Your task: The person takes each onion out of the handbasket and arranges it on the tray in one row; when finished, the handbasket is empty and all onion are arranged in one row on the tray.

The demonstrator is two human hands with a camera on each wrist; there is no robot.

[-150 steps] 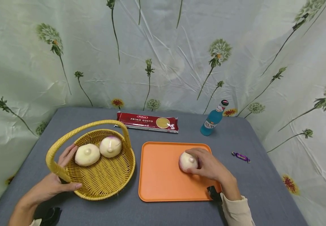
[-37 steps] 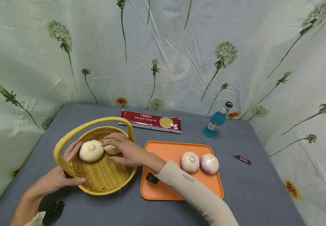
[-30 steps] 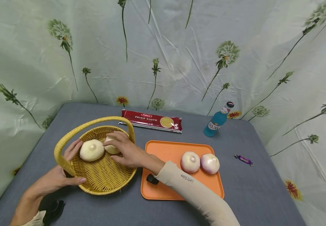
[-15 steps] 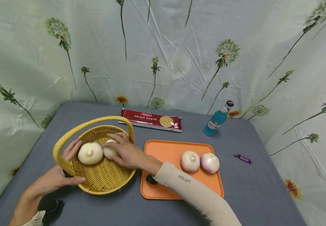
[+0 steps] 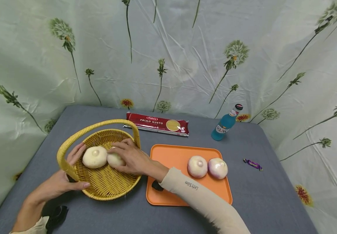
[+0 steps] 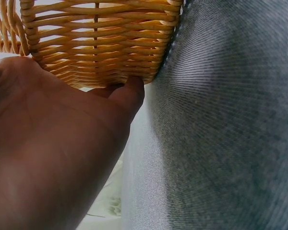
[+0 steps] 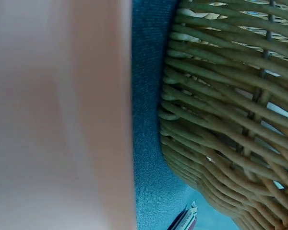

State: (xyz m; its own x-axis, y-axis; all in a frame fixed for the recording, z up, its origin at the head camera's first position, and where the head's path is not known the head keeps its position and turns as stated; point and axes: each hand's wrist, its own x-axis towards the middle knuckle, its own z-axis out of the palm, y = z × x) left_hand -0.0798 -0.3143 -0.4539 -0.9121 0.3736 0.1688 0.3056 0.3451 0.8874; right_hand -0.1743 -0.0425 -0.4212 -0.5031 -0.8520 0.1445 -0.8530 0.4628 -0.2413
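Head: left of centre, the right hand (image 5: 131,158) holds a round creamy-white bulb (image 5: 114,160), just slid lower within the yellow wicker basket (image 5: 107,187), likely a settling grip; left wrist: upper left, the left hand (image 6: 62,134) grips the basket; right wrist: hold not visible.

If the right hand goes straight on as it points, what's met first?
The right hand, curled around one round white bulb, would probably meet the other round white bulb in the yellow wicker basket first; the gap is unclear.
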